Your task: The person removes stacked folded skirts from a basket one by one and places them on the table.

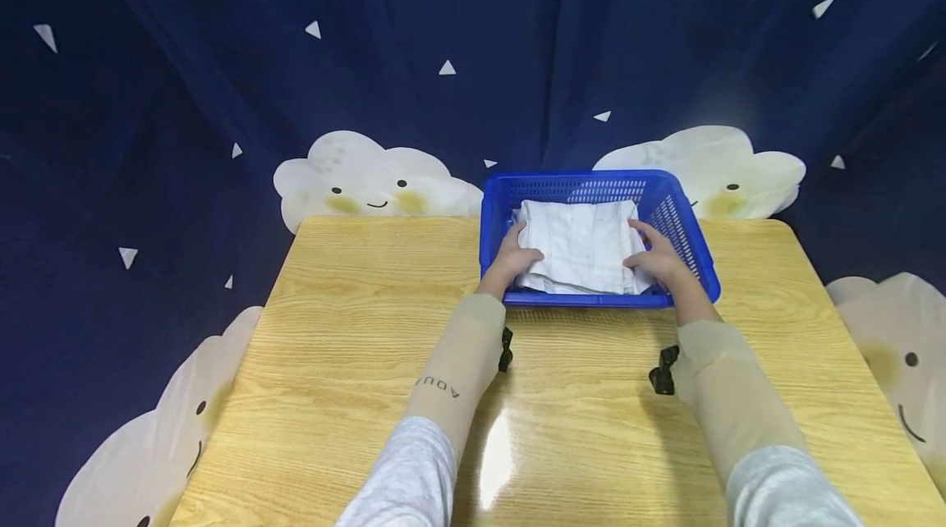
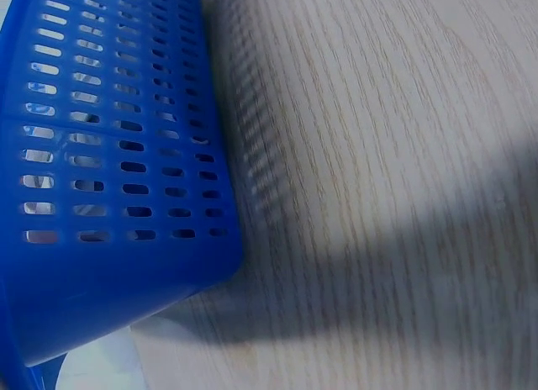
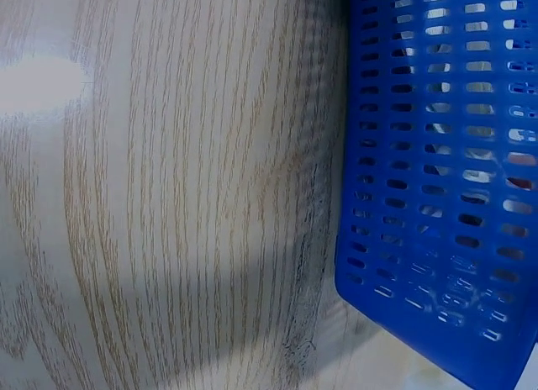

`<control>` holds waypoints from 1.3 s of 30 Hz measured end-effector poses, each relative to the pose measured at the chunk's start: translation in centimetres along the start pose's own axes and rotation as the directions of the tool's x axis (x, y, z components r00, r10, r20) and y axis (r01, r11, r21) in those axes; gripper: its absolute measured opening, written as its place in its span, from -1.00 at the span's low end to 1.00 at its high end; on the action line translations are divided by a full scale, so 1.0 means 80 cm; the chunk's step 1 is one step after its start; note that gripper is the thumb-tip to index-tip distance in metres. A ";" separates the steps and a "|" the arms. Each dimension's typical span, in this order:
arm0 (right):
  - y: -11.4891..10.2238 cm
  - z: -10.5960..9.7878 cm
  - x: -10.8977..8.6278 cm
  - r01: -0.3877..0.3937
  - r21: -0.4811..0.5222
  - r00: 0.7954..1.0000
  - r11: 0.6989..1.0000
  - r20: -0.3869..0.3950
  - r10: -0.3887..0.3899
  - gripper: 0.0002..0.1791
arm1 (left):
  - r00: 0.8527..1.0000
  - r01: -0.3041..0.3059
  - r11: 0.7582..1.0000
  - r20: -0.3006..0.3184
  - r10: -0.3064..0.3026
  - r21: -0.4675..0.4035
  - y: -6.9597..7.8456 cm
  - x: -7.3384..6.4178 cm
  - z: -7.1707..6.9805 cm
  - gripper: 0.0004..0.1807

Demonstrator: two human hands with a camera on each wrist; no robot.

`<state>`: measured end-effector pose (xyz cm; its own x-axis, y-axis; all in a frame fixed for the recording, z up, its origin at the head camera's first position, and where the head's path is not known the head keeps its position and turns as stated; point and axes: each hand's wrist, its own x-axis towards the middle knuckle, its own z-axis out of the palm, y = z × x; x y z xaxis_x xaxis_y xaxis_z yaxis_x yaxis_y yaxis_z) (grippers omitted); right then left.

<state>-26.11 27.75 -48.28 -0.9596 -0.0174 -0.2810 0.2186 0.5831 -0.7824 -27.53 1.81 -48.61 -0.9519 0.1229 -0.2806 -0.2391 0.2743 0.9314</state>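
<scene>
While the blue basket (image 1: 591,300) is standing toward the far side of the tabletop (image 1: 369,305), the folded white cloth (image 1: 580,244) is lying inside it, filling much of its width, with white edges (image 1: 641,284) showing underneath that may be its own layers or another piece. Your left hand (image 1: 517,256) is resting at the cloth's left edge, just inside the basket's left wall, its thumb spreading over the top. Your right hand (image 1: 656,256) is meeting the opposite edge, near the basket's right wall, thumb and forefinger standing well apart against the fabric. Whether either hand's hidden fingers are gripping beneath, I cannot tell; the wrist views are showing mainly the basket's slotted walls. You are probably working on positioning or taking hold of the cloth within the basket, though which way it is going is not showing. Your next move seems to be calling for both hands acting evenly: keeping the fold flat and square, and keeping your knuckles clear of the basket's side walls.
</scene>
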 end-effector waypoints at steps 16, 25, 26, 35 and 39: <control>-0.008 -0.005 -0.008 0.045 0.043 0.998 0.998 -0.056 -0.042 -0.11 | 0.995 -0.098 0.995 -0.029 0.098 -0.026 0.010 -0.004 0.003 -0.16; -0.014 -0.008 -0.010 0.114 0.066 0.990 0.991 -0.086 -0.108 -0.10 | 0.990 -0.133 0.990 -0.045 0.131 -0.035 0.018 -0.006 0.001 -0.15; -0.014 -0.009 -0.011 0.115 0.064 0.990 0.991 -0.088 -0.109 -0.10 | 0.989 -0.139 0.990 -0.048 0.137 -0.034 0.019 -0.006 0.001 -0.15; -0.024 -0.014 -0.017 0.106 0.084 0.990 0.991 -0.097 -0.098 -0.10 | 0.986 -0.159 0.987 -0.054 0.159 -0.002 0.026 -0.010 -0.001 -0.17; -0.030 -0.017 -0.019 0.137 0.089 0.986 0.987 -0.110 -0.127 -0.10 | 0.983 -0.173 0.985 -0.056 0.173 -0.001 0.030 -0.013 -0.003 -0.18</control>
<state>-25.43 27.51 -45.23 -0.9932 -0.0015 -0.1163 0.0999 0.5008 -0.8598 -27.16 2.10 -46.02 -0.9881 0.1151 -0.1021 -0.0710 0.2478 0.9662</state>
